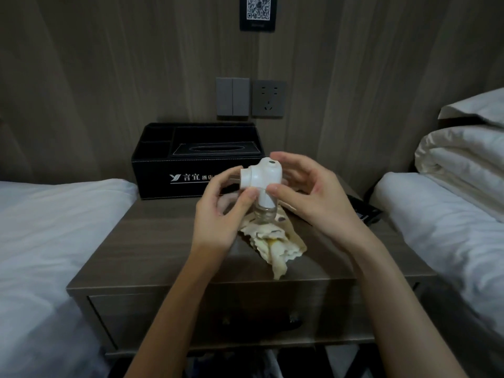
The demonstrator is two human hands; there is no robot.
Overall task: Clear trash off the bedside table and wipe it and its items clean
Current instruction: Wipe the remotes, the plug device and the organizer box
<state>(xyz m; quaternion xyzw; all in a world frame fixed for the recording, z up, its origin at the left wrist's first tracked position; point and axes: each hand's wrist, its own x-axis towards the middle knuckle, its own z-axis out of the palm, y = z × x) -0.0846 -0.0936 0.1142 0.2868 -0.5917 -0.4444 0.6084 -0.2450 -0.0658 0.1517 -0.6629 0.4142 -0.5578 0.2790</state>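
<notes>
As both hands pinch it, the diffuser hangs between (above cloth).

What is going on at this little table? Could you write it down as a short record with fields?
Held item: white device with a clear bottle attached under it
Left hand: pinches the device's side
Right hand: thumb and curled fingers on its other side
Cloth: crumpled, yellowish, lying on the bedside table below the device
Back of table: black organizer with a tissue slot
Right edge: a dark object, too dim to identify
Wiping: neither hand holds the cloth
</notes>
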